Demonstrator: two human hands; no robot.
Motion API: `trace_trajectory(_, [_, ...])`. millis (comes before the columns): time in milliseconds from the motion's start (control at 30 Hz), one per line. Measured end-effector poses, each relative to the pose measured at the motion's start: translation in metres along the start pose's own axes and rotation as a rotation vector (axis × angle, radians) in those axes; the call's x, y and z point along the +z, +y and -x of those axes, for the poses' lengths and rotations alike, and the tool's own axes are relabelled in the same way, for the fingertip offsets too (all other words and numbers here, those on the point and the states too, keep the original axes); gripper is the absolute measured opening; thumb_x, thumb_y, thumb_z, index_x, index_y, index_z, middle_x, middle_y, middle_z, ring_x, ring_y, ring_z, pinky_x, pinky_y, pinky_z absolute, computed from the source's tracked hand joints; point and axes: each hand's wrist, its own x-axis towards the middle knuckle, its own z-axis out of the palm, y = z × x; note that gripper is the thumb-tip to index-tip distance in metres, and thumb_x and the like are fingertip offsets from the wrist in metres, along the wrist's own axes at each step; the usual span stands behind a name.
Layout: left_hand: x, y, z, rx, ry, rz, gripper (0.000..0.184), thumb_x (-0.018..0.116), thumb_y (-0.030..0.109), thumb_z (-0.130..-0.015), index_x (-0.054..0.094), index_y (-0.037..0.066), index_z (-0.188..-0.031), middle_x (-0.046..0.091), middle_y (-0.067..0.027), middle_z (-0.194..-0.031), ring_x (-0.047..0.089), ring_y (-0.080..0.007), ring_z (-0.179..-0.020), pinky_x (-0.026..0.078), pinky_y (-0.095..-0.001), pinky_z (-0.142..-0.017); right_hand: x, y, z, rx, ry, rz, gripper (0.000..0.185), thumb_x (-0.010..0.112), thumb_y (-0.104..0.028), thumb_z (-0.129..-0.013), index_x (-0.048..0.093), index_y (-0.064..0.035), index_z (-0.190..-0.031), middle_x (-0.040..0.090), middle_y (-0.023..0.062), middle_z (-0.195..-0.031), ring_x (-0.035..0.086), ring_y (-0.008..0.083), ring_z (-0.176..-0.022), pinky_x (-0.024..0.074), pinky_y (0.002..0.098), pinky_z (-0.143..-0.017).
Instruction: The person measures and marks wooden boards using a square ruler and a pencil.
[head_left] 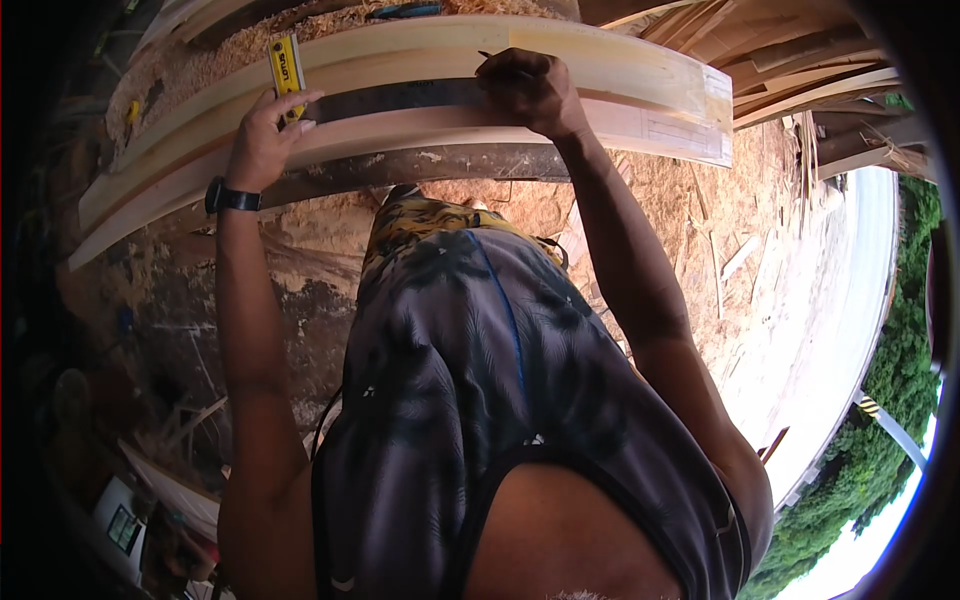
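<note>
My left hand (264,135), with a dark watch on the wrist, is closed on a try square by its yellow handle (287,68), which is marked LOTUS. The square's dark blade (400,99) lies along two long pale boards (610,68) that rest side by side. At the right end of the blade is my right hand (535,95), its fingers pinched around a thin dark pencil (486,54). One tip of the pencil sticks out to the left. The fingers of the right hand partly hide the blade's end.
A dark beam (430,165) runs under the near side of the boards. Wood shavings (200,95) cover the area behind and the ground. Stacked planks (790,50) stand at the upper right. A blue-handled tool (405,10) lies at the top. A pale road (850,290) runs at the right.
</note>
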Motion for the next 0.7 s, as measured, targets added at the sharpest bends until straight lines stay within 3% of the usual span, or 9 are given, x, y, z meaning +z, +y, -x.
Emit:
trace_trajectory(67, [-0.001,0.002,0.000,-0.006,-0.007,-0.013,0.042,0.072,-0.002,-0.090,0.072,0.014,-0.129,0.066,-0.0114,-0.111,0.067,-0.0247,-0.105,0.053,-0.0365,-0.093,-0.001,-0.002,-0.001,-0.079,-0.007,0.068,0.015,0.078,-0.015,-0.081,0.080,-0.0156,-0.096,0.078,0.0036,-0.096,0.075,0.0198,-0.085,0.0599,0.0332,-0.078])
trace_trajectory(133, [-0.001,0.005,0.000,-0.012,-0.009,-0.018,0.042,0.072,-0.001,-0.090,0.072,0.014,-0.129,0.065,-0.0115,-0.109,0.067,-0.0256,-0.104,0.052,-0.0370,-0.093,-0.002,-0.011,-0.002,0.162,-0.006,-0.059,0.014,0.077,-0.014,-0.082,0.079,-0.0128,-0.096,0.077,0.0058,-0.092,0.075,0.0198,-0.082,0.0598,0.0330,-0.077])
trace_trajectory(267, [-0.001,-0.006,-0.001,-0.038,-0.019,0.008,0.042,0.071,-0.001,-0.090,0.072,0.013,-0.130,0.065,-0.0113,-0.108,0.066,-0.0268,-0.102,0.052,-0.0374,-0.093,0.000,-0.013,-0.002,0.163,0.011,-0.110,0.014,0.077,-0.013,-0.082,0.079,-0.0089,-0.096,0.077,0.0076,-0.088,0.075,0.0196,-0.081,0.0601,0.0322,-0.076])
trace_trajectory(333, [0.000,-0.008,-0.001,0.056,-0.001,0.025,0.041,0.071,0.000,-0.090,0.072,0.012,-0.129,0.063,-0.0106,-0.104,0.065,-0.0268,-0.100,0.051,-0.0368,-0.092,-0.002,-0.020,-0.003,0.178,0.017,-0.077,0.015,0.076,-0.010,-0.083,0.078,-0.0064,-0.097,0.077,0.0077,-0.088,0.076,0.0194,-0.083,0.0607,0.0321,-0.077])
trace_trajectory(533, [-0.001,-0.004,0.001,0.023,-0.015,0.020,0.039,0.071,0.001,-0.090,0.072,0.011,-0.127,0.063,-0.0114,-0.104,0.064,-0.0272,-0.100,0.051,-0.0384,-0.092,0.000,-0.013,-0.003,0.111,0.020,-0.072,0.010,0.071,-0.005,-0.085,0.075,-0.0067,-0.095,0.077,0.0068,-0.088,0.075,0.0188,-0.084,0.0603,0.0319,-0.076])
trace_trajectory(633, [-0.001,-0.002,0.000,0.043,-0.010,0.003,0.038,0.072,0.002,-0.090,0.072,0.012,-0.126,0.065,-0.0121,-0.106,0.064,-0.0275,-0.099,0.051,-0.0390,-0.092,-0.003,-0.014,-0.001,0.163,-0.056,-0.048,0.015,0.069,0.002,-0.088,0.075,-0.0045,-0.100,0.077,0.0045,-0.097,0.073,0.0143,-0.091,0.0588,0.0302,-0.082])
trace_trajectory(700, [-0.002,0.001,0.001,0.078,0.008,0.000,0.037,0.072,0.002,-0.090,0.072,0.012,-0.126,0.066,-0.0124,-0.107,0.065,-0.0275,-0.099,0.052,-0.0390,-0.091,0.000,-0.015,-0.003,0.153,0.007,-0.128,0.009,0.073,-0.003,-0.085,0.075,-0.0068,-0.093,0.076,0.0053,-0.087,0.074,0.0162,-0.081,0.0593,0.0311,-0.073])
